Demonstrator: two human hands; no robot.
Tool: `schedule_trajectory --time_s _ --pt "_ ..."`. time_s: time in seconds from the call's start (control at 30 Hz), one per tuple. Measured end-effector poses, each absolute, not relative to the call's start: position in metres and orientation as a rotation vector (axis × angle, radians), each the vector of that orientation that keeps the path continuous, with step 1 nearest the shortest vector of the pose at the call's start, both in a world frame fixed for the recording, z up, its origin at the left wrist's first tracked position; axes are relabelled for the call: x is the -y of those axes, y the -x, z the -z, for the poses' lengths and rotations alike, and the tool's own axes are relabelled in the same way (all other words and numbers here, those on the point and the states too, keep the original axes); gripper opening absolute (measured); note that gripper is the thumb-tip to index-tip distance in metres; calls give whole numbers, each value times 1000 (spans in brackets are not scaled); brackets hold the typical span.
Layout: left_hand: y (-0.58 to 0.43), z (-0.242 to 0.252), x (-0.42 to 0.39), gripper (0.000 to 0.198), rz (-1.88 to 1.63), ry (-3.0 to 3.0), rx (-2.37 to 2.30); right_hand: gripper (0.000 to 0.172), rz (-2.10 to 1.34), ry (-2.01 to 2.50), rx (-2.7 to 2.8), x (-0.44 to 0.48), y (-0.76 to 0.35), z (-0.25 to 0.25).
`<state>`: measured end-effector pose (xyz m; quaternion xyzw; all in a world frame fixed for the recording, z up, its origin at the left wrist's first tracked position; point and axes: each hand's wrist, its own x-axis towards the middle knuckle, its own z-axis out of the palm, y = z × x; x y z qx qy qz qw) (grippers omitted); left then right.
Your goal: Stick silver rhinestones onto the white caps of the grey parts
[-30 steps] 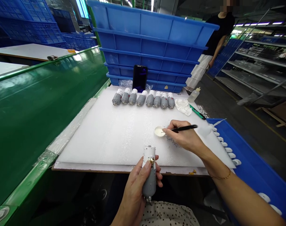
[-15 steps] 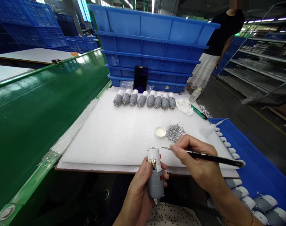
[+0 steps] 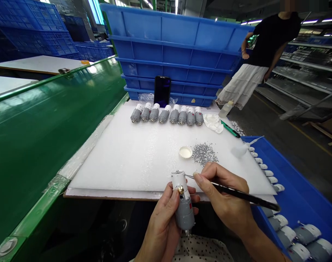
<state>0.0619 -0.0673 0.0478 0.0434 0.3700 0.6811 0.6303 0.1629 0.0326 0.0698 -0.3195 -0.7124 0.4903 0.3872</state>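
Head view: places are read from the small dish (image 3: pixel 185 152), which sits on the white foam sheet (image 3: pixel 122 156).
Canister (image 3: pixel 185 211): grey and white, on the near side of the dish, held above the sheet's front edge with its white end pointing dishward; probably angled to present that end to the stick.
Left hand (image 3: pixel 164 214): wrapped round the canister, thumb by the gold knob (image 3: pixel 180 190), other fingertips emerging on the right side; seemingly a steadying grasp that leaves the white end uncovered.
Canister vs left fingers: middle lies between thumb and fingers; white end projects beyond them, grey end reaches back toward the lap.
Right hand (image 3: pixel 227 198): near side and right of the dish, pinching the black stick (image 3: pixel 245 196) close to its thin tip, likely for fine control.
Stick tip: at the right edge of the white end; touching or just beside, cannot tell.
Shiny bits (image 3: pixel 204 153): scattered just right of the dish, presumably for a short reach.
Canister row (image 3: pixel 174 116): eight, side by side on the far side of the dish, apparently set out of the hands' way.
Blue tray (image 3: pixel 313 193): well right of the dish, more canisters in it.
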Motion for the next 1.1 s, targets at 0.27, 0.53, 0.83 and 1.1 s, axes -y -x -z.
schedule_trajectory --time_s 0.27,0.53,0.83,1.1 --pt "-62 -49 67 24 -1558 -110 -859 25 -1246 813 1813 -32 -163 -70" --pt "-64 -48 68 22 -1582 -107 -868 24 -1240 808 1822 -32 -163 -70" --pt "-62 -48 69 13 -1624 -175 -977 23 -1260 763 1857 -31 -163 -69" --pt "-60 -44 70 16 -1629 -231 -1012 25 -1255 736 1863 -35 -165 -63"
